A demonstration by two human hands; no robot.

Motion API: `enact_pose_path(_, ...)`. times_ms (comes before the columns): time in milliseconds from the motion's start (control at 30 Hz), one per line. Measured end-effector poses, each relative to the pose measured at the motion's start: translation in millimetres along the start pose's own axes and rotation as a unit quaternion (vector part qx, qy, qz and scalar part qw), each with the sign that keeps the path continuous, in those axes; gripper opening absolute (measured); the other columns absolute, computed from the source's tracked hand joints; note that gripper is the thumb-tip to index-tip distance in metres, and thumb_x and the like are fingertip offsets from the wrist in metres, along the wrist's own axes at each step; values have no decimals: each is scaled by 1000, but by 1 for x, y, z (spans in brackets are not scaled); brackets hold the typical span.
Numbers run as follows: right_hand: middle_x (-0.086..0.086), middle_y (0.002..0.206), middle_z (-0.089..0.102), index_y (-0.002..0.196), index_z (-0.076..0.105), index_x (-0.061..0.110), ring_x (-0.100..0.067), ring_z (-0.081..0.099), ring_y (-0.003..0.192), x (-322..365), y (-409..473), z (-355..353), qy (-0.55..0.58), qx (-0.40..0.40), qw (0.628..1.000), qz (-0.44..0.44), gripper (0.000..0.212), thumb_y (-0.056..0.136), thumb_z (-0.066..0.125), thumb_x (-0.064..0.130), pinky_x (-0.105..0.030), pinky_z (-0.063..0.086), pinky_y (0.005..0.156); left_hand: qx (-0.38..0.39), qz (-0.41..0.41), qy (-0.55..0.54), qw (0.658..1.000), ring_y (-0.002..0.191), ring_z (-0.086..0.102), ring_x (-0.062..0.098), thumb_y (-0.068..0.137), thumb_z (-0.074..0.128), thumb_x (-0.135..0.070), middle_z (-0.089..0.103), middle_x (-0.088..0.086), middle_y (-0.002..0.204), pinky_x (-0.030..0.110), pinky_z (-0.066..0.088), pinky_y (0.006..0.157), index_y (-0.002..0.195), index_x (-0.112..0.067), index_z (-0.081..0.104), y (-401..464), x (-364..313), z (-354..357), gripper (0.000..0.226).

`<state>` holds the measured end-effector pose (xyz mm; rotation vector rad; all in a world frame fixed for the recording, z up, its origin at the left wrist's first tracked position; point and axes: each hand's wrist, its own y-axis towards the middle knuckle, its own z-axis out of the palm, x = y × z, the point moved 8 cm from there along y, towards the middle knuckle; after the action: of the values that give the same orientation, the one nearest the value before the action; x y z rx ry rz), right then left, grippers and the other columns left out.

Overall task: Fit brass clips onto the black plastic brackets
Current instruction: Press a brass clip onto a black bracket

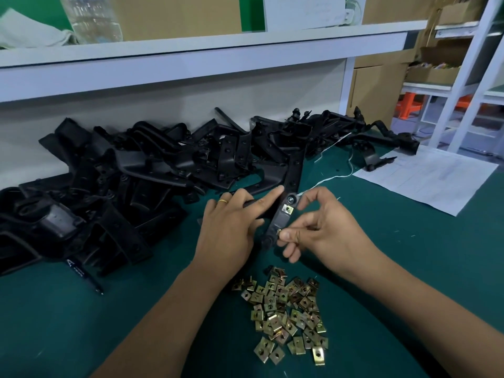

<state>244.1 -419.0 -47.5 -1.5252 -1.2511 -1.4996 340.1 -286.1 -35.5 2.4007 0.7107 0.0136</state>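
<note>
Between both hands, bracket (281, 222) angled up-right

Hands in view: two, left hand (229, 227) and right hand (324, 227). Ring (223, 201): one. Brass clips fitted on the held bracket (281, 222): one (287, 208); a second clip (279, 231) at its edge. Loose brass clips (286, 312): several dozen, piled, exact count indeterminable. Black brackets (136, 173): large heap, uncountable. Paper sheets (425, 175): at least one.

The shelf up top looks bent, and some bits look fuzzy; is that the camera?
Head view: yes, the wide lens bows the white shelf; the bottle on it and the edges are blurred, while the hands and brass clips are sharper; lighting is soft and even, with no glare.
</note>
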Motion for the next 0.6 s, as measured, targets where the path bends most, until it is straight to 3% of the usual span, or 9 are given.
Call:
enact_pose_path(167,-24,73,71,103,37,16,-43,73,64,6,-1,5,59,-31,998,-20,46,88,76,-6,-45,63,60,-10,-6,-6,1000,94,48,20,101,46,-27,52,-7,105,40,39,85,158,-52,29,0,-5,-3,64)
enact_pose_path(233,-24,71,71,106,37,15,-45,73,65,12,-4,4,80,-2,996,-30,52,81,81,-2,-44,63,61,16,23,-70,997,93,50,20,98,40,-31,53,-8,104,42,42,83,157,-51,30,0,-10,0,63)
enact_pose_path(300,-25,68,70,113,39,18,-44,73,61,20,-8,-3,77,4,996,-45,69,67,89,3,-41,63,60,45,70,-160,984,93,52,20,97,51,-28,54,-9,104,46,44,80,157,-44,37,0,-21,3,64)
enact_pose_path(367,-22,66,68,118,41,29,-41,70,56,27,-11,-7,65,-15,995,-75,81,60,93,7,-40,62,57,48,93,-184,977,94,52,19,95,56,-25,53,-10,104,48,42,77,145,-39,52,-1,-31,6,52)
enact_pose_path(433,-18,68,66,124,47,38,-40,68,56,31,-12,-3,84,-13,991,-103,78,66,92,11,-46,62,55,31,87,-181,979,94,52,20,96,55,-22,54,-9,106,46,40,76,132,-39,56,0,-33,5,40)
enact_pose_path(500,-12,74,66,128,55,34,-37,70,64,33,-10,1,69,1,992,-108,68,73,89,15,-50,64,63,18,63,-144,987,94,52,22,95,48,-30,56,-5,107,43,39,75,144,-36,55,1,-24,4,50)
enact_pose_path(600,-7,84,66,128,60,30,-29,73,80,41,-15,0,-1,1,995,-102,56,82,84,8,-42,63,81,4,35,-78,996,99,52,22,96,41,-35,57,-3,110,43,42,84,160,-37,35,0,-15,-5,64)
